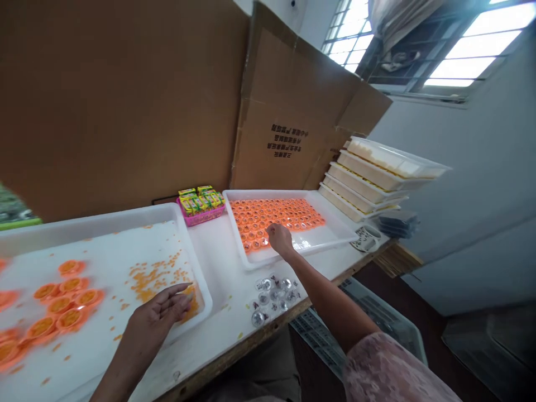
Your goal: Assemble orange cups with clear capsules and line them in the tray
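My left hand (157,315) is over the near right corner of the left white tray (196,268), by a heap of small orange pieces (190,304). Its index finger points out and the other fingers curl loosely; I see nothing held in it. Several orange cups filled with orange bits (71,285) stand in the same tray. My right hand (280,239) is closed in a pinch above the right white tray (335,237), at the front edge of close rows of orange cups (272,212). Whatever lies between its fingertips is hidden.
Clear round pieces (268,298) lie loose near the table's front edge. A pink basket of yellow-green packets (203,204) sits between the trays. Stacked white trays (368,176) and a white ring-shaped holder (366,239) are at right. Cardboard (288,111) stands behind.
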`<state>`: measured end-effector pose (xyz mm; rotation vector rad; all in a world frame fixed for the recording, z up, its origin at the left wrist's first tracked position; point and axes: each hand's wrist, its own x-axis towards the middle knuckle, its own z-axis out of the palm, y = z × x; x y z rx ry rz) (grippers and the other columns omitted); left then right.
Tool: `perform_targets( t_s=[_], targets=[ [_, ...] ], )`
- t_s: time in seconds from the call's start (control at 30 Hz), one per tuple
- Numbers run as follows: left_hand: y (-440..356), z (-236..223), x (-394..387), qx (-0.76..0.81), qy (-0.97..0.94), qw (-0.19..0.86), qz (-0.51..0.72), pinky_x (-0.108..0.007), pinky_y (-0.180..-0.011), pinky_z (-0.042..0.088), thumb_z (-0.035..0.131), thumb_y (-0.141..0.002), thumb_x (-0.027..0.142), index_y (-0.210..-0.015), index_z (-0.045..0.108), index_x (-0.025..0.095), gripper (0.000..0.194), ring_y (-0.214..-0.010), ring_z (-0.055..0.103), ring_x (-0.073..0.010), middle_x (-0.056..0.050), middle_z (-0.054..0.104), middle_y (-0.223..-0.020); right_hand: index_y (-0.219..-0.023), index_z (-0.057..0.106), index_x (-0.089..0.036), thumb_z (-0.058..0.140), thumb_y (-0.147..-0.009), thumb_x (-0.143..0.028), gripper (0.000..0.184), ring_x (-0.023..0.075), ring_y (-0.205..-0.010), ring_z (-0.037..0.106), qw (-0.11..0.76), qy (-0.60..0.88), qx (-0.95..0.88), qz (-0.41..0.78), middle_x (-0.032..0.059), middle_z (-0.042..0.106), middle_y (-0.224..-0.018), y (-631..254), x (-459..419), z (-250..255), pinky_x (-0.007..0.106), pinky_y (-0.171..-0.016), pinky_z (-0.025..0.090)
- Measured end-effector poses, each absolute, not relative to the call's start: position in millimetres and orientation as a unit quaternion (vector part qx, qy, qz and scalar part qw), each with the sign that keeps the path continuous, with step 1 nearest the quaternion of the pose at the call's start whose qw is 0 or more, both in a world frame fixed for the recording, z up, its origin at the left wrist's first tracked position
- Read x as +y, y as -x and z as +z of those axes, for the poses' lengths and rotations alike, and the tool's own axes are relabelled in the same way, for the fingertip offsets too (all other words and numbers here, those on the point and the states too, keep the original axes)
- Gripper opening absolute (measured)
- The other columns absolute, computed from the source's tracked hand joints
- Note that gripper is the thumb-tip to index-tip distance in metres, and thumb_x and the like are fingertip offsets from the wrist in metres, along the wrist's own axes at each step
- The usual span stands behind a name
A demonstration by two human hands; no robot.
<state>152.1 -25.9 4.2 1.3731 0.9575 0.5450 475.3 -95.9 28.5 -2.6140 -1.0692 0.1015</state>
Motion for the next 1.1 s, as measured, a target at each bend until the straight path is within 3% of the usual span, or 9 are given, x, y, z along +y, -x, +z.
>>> perform_targets(
  t_s=[0.13,0.23,0.33,0.4,0.5,0.6,0.83,1.1],
  targets=[
    [-151,16,-32,0.358,-0.599,0.669,0.257,-0.033,-0.066,0.054,0.068,-0.069,0.043,-0.083,0.068,0.014,0.032,-0.070,0.067,-0.0230,-0.008,0.071,-0.073,-0.091,0.065,-0.017,0.045,-0.089,-0.032,0.025,0.0139,-0.075,0.061,0.290,0.815,-0.499,0.055,0.0048,0.067,-0.085,-406,-62,39,0.023,-0.067,0.045],
    [-144,22,-34,0.328,-0.569,0.683,0.320,-0.031,-0.065,0.053,0.063,-0.075,0.040,-0.079,0.067,0.014,0.026,-0.067,0.065,-0.0197,-0.008,0.070,-0.071,-0.088,0.065,-0.017,0.052,-0.086,-0.034,0.022,0.0124,-0.070,0.060,0.374,0.674,-0.620,0.149,0.0033,0.066,-0.081,-340,-18,39,0.023,-0.065,0.045],
    [-128,24,-36,0.322,-0.544,0.677,0.378,-0.030,-0.065,0.052,0.060,-0.079,0.037,-0.082,0.067,0.014,0.024,-0.069,0.064,-0.0184,-0.008,0.070,-0.075,-0.090,0.065,-0.017,0.058,-0.081,-0.024,0.014,0.0115,-0.072,0.059,0.314,0.583,-0.715,0.223,0.0033,0.066,-0.088,-276,29,28,0.023,-0.067,0.045],
    [-113,25,-36,0.329,-0.544,0.662,0.397,-0.029,-0.064,0.051,0.059,-0.080,0.036,-0.082,0.067,0.014,0.023,-0.069,0.063,-0.0178,-0.007,0.070,-0.075,-0.099,0.064,-0.017,0.059,-0.078,-0.018,0.021,0.0113,-0.074,0.058,0.254,0.547,-0.763,0.230,0.0042,0.064,-0.098,-241,56,15,0.024,-0.072,0.046],
    [-89,23,-32,0.363,-0.539,0.633,0.420,-0.027,-0.064,0.050,0.059,-0.081,0.035,-0.082,0.067,0.015,0.021,-0.069,0.062,-0.0169,-0.005,0.069,-0.072,-0.116,0.056,-0.022,0.056,-0.076,-0.009,0.042,0.0157,-0.092,0.056,0.156,0.488,-0.835,0.200,0.0057,0.055,-0.114,-205,83,-1,0.028,-0.081,0.045],
    [-69,18,-26,0.395,-0.508,0.621,0.448,-0.027,-0.065,0.050,0.058,-0.081,0.034,-0.083,0.067,0.016,0.020,-0.072,0.062,-0.0167,-0.005,0.069,-0.075,-0.118,0.054,-0.025,0.054,-0.077,-0.011,0.043,0.0215,-0.103,0.049,0.077,0.477,-0.862,0.151,0.0070,0.051,-0.114,-191,92,-11,0.031,-0.081,0.044],
    [-59,13,-15,0.426,-0.393,0.633,0.513,-0.027,-0.066,0.051,0.065,-0.076,0.033,-0.082,0.067,0.015,0.019,-0.070,0.063,-0.0160,-0.004,0.069,-0.077,-0.108,0.055,-0.021,0.056,-0.077,-0.020,0.030,0.0179,-0.092,0.053,0.063,0.537,-0.826,0.161,0.0047,0.055,-0.103,-205,85,-20,0.028,-0.078,0.042],
    [-44,20,10,0.469,-0.292,0.587,0.592,-0.024,-0.066,0.051,0.073,-0.064,0.029,-0.086,0.066,0.016,0.026,-0.067,0.063,-0.0125,-0.002,0.069,-0.080,-0.105,0.055,-0.018,0.060,-0.074,-0.018,0.031,0.0195,-0.089,0.056,0.076,0.562,-0.805,0.173,0.0059,0.060,-0.102,-221,81,-18,0.029,-0.075,0.042]
  ],
)
